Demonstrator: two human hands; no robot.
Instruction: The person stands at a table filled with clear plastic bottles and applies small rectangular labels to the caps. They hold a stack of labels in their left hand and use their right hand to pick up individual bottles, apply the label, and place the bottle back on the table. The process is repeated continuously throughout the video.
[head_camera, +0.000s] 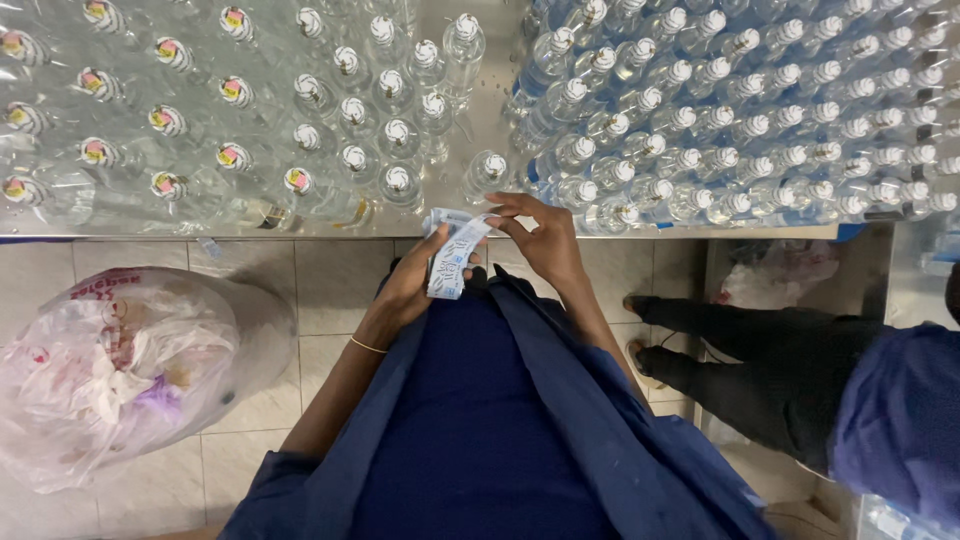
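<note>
My left hand (412, 285) grips a small stack of white and blue paper labels (452, 255) just in front of the steel table's edge (300, 232). My right hand (540, 235) pinches the top label of the stack with its fingertips. Right behind the hands stands a single clear bottle with a striped cap (487, 172). Many clear capped bottles (350, 110) fill the table's left half, and a denser block of bottles (740, 110) fills the right half.
A clear plastic bag of waste (110, 370) sits on the tiled floor at my left. Another person in dark trousers and a blue top (800, 370) stands at my right. A crumpled bag (780, 270) lies under the table.
</note>
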